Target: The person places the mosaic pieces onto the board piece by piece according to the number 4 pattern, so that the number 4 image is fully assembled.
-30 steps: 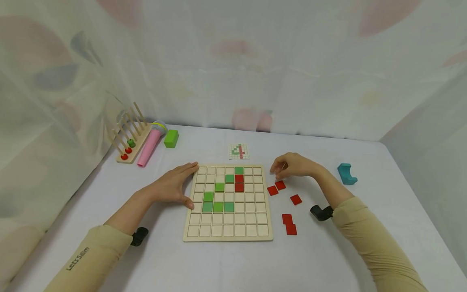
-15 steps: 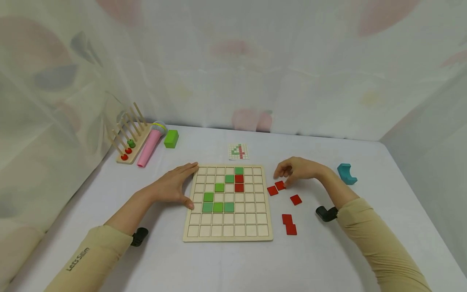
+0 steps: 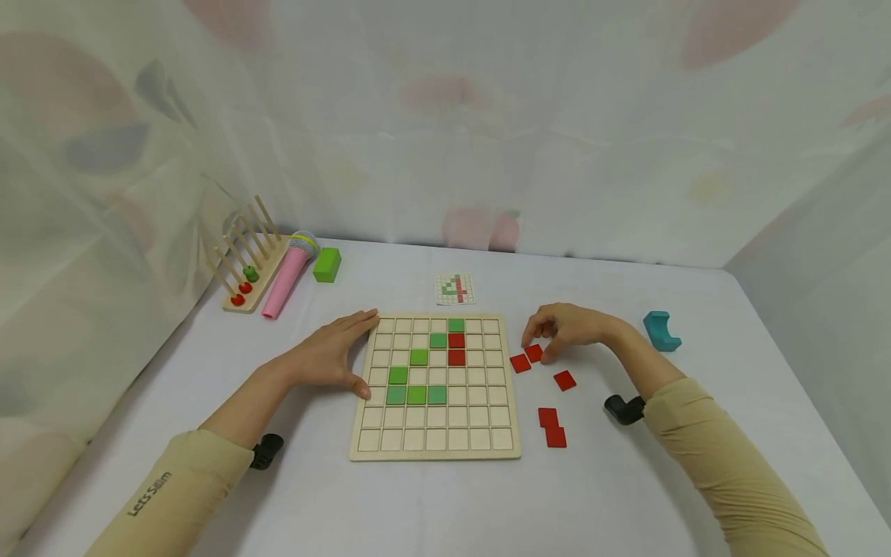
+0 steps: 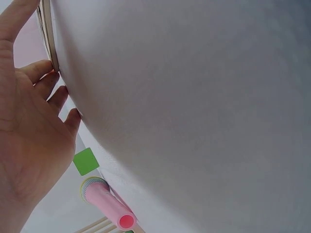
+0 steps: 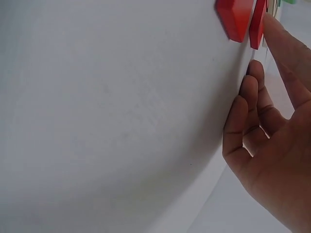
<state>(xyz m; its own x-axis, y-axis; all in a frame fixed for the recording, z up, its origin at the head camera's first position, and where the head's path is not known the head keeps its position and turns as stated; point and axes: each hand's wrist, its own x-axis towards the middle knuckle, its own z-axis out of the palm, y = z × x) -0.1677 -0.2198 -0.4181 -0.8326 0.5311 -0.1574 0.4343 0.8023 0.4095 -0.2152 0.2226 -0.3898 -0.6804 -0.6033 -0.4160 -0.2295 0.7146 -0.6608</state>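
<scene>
A wooden grid board (image 3: 435,456) lies on the table in the head view, with several green tiles (image 3: 416,395) and two red tiles (image 3: 455,349) set in its squares. My left hand (image 3: 323,352) rests along its left edge, fingertips at the far corner and thumb lower down on the rim. Beyond the board's right side, my right hand (image 3: 572,325) reaches over a loose red tile (image 3: 534,353) lying flat, thumb right at its edge and fingertips on its far side. Another red tile (image 3: 520,363) sits beside it. In the right wrist view, the thumb (image 5: 284,41) overlaps a red tile (image 5: 258,26).
More red tiles (image 3: 564,381) lie right of the board, two of them touching (image 3: 556,438). A small pattern card (image 3: 455,289) is behind it. At the back left are a peg rack (image 3: 254,286), a pink microphone (image 3: 287,280) and a green block (image 3: 327,264). A teal curved block (image 3: 660,332) lies at right.
My right hand has moved slightly right and nearer to me, bringing its thumb down beside the loose red tile. My left hand and the board have stayed in place.
</scene>
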